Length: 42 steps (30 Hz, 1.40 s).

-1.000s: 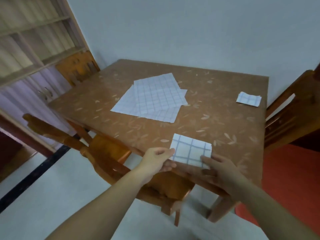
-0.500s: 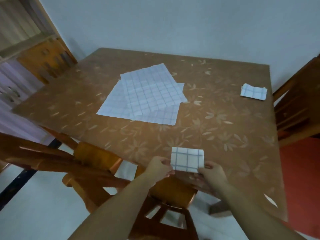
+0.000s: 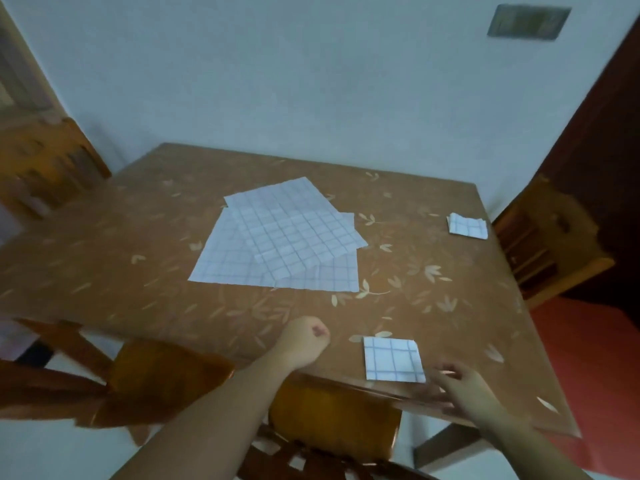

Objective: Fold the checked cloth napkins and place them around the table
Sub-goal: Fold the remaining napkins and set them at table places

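Note:
A small folded checked napkin (image 3: pixel 394 359) lies flat near the front edge of the brown table (image 3: pixel 138 258). My left hand (image 3: pixel 304 342) hovers to its left with fingers curled, holding nothing. My right hand (image 3: pixel 462 384) is just right of and below the napkin, fingers spread and blurred, not gripping it. A loose pile of unfolded checked napkins (image 3: pixel 287 237) lies in the middle of the table. Another folded napkin (image 3: pixel 467 226) sits by the right edge.
A wooden chair (image 3: pixel 332 414) stands under the table's front edge below my arms. Another chair (image 3: pixel 52 171) is at the far left, and a third (image 3: pixel 550 244) at the right. A wall runs behind the table. Red floor (image 3: pixel 595 368) shows at the right.
Both hands have let go of the folded napkin, which now lies on the table. The left hand moved away to the left and curled; the right hand drew back to the right.

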Motion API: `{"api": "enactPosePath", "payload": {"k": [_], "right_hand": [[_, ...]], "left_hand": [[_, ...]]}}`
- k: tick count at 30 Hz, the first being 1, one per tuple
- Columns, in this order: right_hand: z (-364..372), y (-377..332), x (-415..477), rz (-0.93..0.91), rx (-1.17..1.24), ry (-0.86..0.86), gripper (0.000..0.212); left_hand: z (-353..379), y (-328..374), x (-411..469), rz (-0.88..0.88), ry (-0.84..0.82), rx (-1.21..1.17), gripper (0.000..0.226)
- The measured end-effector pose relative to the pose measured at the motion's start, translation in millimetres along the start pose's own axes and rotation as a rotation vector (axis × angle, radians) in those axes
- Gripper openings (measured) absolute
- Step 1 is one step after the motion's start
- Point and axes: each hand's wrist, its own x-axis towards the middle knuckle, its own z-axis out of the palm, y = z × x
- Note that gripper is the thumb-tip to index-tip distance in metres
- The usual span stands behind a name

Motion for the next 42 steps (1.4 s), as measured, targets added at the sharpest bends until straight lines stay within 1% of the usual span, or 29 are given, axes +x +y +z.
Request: {"api": "enactPosePath", "payload": {"k": [4, 8, 12, 16, 18, 24, 27, 31, 34, 37, 40, 42], "right_hand": [[7.7, -27.1, -36.6, -0.116, -0.06, -0.021, 0.018], [36.0, -57.3, -67.8, -0.272, -0.165, -0.011, 0.018], [72.3, -97.2, -86.0, -0.381, -0.296, 0.008, 0.034], [109.8, -152.6, -82.8, -0.419, -0.312, 0.063, 0.036], [135.2, -180.2, -71.8, -0.433, -0.36, 0.098, 0.037], [218.9, -244.1, -31.3, -0.419, -0.496, 0.151, 0.041], [242.9, -262.9, -13.2, -0.408, -0.521, 0.183, 0.042], [255.9, -274.2, 24.5, -0.356, -0.585, 0.203, 0.043], [260.3, -277.1, 66.3, -0.324, -0.608, 0.183, 0.044], [267.1, -278.6, 117.3, -0.293, -0.612, 0.142, 0.047], [276.4, -276.1, 170.4, -0.273, -0.658, 0.105, 0.053], [281.3, -271.8, 198.7, -0.291, -0.707, 0.118, 0.056]], "left_hand": [[-43.2, -1.9, -40.2, 0.067, 0.096, 0.082, 0.016], [-91.0, -10.6, -78.5, 0.124, 0.174, 0.215, 0.027], [-149.1, -22.3, -88.2, 0.19, 0.228, 0.326, 0.033], [-202.8, -44.4, -67.4, 0.222, 0.254, 0.432, 0.037], [-227.1, -59.9, -46.7, 0.243, 0.26, 0.449, 0.038], [-284.8, -104.4, 21.7, 0.279, 0.189, 0.45, 0.038], [-295.3, -117.1, 54.6, 0.289, 0.134, 0.439, 0.038], [-293.4, -124.0, 98.5, 0.313, 0.093, 0.479, 0.039], [-285.1, -128.2, 131.8, 0.288, 0.05, 0.485, 0.04], [-273.0, -131.5, 168.3, 0.278, 0.008, 0.547, 0.042], [-256.5, -133.0, 211.6, 0.263, -0.023, 0.577, 0.048], [-242.1, -132.1, 241.1, 0.265, -0.034, 0.59, 0.053]]}}
